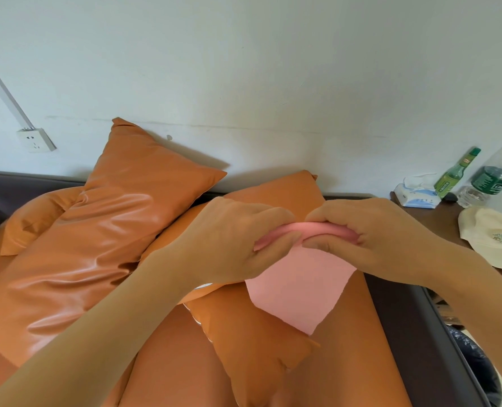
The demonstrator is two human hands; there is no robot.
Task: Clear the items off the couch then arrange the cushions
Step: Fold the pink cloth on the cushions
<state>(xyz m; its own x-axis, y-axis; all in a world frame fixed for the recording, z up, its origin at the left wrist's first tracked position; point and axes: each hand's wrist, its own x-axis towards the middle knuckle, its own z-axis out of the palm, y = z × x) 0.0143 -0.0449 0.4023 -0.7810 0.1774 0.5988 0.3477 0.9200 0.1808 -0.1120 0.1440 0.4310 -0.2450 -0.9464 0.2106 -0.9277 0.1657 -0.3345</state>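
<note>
Spanning the view – orange leather-look couch (167,362) against a white wall (273,69), three glossy orange cushions (103,230) heaped on it | left hand (229,242) and right hand (370,236) pinch the folded top edge of a pink cloth (296,289) – it hangs above one cushion | cream cap (490,239) on brown side table (437,221), its logo unreadable

Both hands hold a pink cloth (296,292) above the orange couch (170,362): the left hand (229,242) and right hand (370,233) pinch its folded top edge side by side, the rest hanging down. Orange cushions (111,218) lie jumbled on the seat. On the tabletop (437,221) at right stand a tissue pack (417,195), a green bottle (455,174), a clear bottle (493,177) and a cream cap (490,236).
</note>
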